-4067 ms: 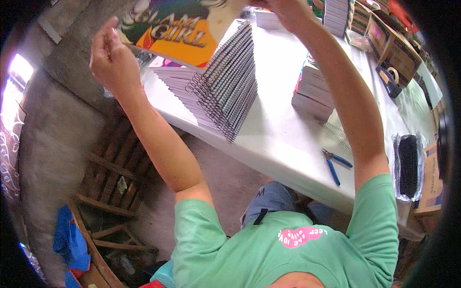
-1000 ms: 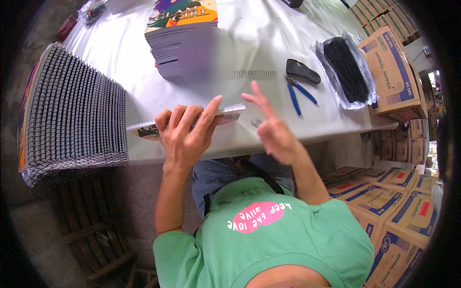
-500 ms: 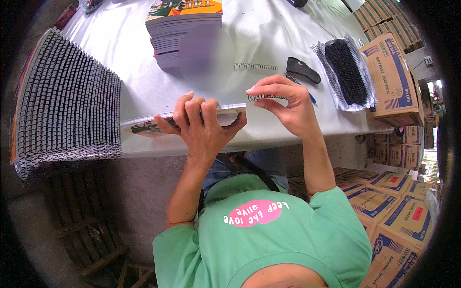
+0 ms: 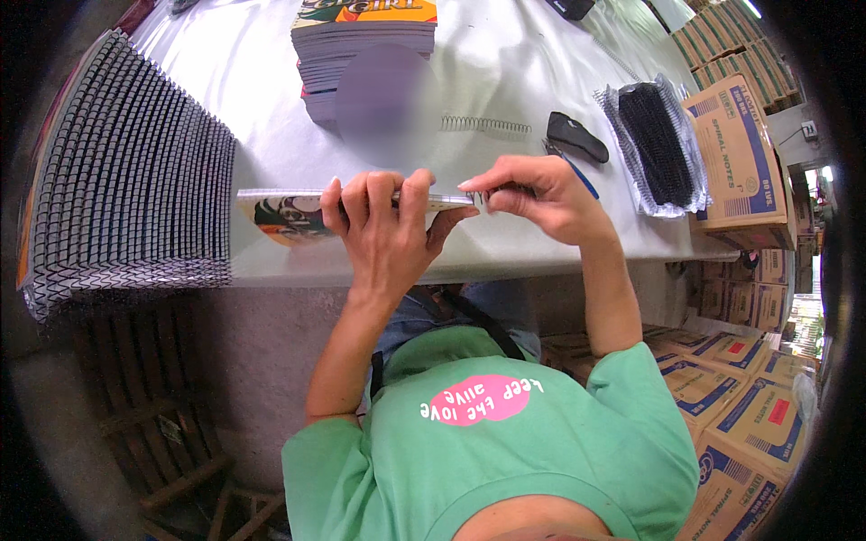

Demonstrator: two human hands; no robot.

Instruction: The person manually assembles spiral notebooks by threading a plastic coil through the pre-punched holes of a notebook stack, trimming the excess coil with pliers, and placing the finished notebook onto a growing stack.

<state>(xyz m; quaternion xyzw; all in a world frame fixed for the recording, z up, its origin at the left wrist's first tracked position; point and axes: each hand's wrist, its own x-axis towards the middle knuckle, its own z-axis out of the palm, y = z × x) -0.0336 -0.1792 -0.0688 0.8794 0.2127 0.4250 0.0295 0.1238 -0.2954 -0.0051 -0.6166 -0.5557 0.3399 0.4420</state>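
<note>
My left hand (image 4: 383,212) grips a notebook (image 4: 287,221) on edge above the near side of the table, its colourful cover partly showing below the fingers. In a pinch, my right hand (image 4: 541,200) holds a thin wire spiral coil (image 4: 480,196), mostly hidden by the fingers. The coil's end meets the right end of the notebook's top edge; whether it passes through the holes cannot be made out. Beyond lies a loose spiral coil (image 4: 487,124). Near my right hand are a black pouch (image 4: 577,138) and a blue-handled tool (image 4: 584,178), perhaps pliers.
A tall pile of spiral-bound notebooks (image 4: 126,171) fills the table's left. At the back stands a stack of notebooks (image 4: 361,45), partly behind a blurred patch. To the right sit black coils (image 4: 651,144) in bubble wrap and a cardboard box (image 4: 735,153). More cartons (image 4: 753,419) stand lower right.
My right hand has brought the coil left and slightly down to the notebook's end, closing the gap. The notebook has become more level, and my left hand has shifted slightly right.
</note>
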